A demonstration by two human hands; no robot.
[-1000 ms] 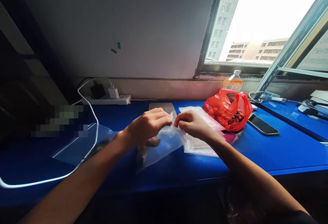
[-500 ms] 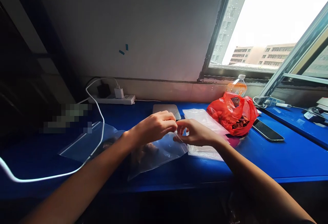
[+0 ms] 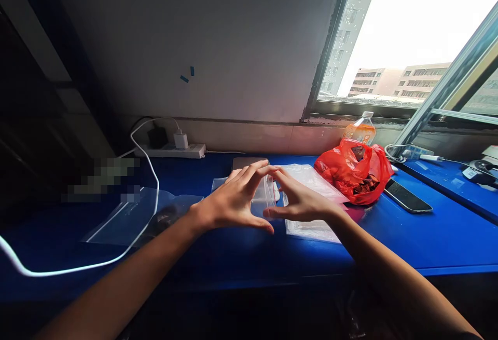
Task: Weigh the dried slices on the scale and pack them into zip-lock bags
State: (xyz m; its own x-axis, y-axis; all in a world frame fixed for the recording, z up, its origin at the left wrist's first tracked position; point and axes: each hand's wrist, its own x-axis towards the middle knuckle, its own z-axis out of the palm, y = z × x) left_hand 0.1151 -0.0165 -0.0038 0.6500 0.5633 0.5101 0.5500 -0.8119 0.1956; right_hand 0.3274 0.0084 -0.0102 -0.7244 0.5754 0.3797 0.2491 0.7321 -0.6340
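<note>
A clear plastic zip bag (image 3: 260, 206) is between my two hands over the blue table (image 3: 241, 259), its mouth edge towards the right. My left hand (image 3: 229, 200) is spread over the bag, fingers reaching to its far side and thumb standing apart. My right hand (image 3: 305, 201) curves round the mouth edge, its thumb at the near end and fingers at the far end. The fingertips of both hands meet or overlap at the top; their exact contact is hidden. A stack of clear bags (image 3: 311, 230) lies beneath and beside my right hand.
Another zip bag (image 3: 112, 220) with something dark lies left under a white cable (image 3: 157, 194). A flat silvery object (image 3: 243, 162) is behind my hands. To the right are a red plastic bag (image 3: 334, 166), a bottle (image 3: 360, 130) and a phone (image 3: 408, 196); a power strip (image 3: 194, 150) sits at the wall.
The zip bag has moved from lying towards me to extending behind my left hand. My hands have gone from pinching its edge to fingers spread wide around it.
</note>
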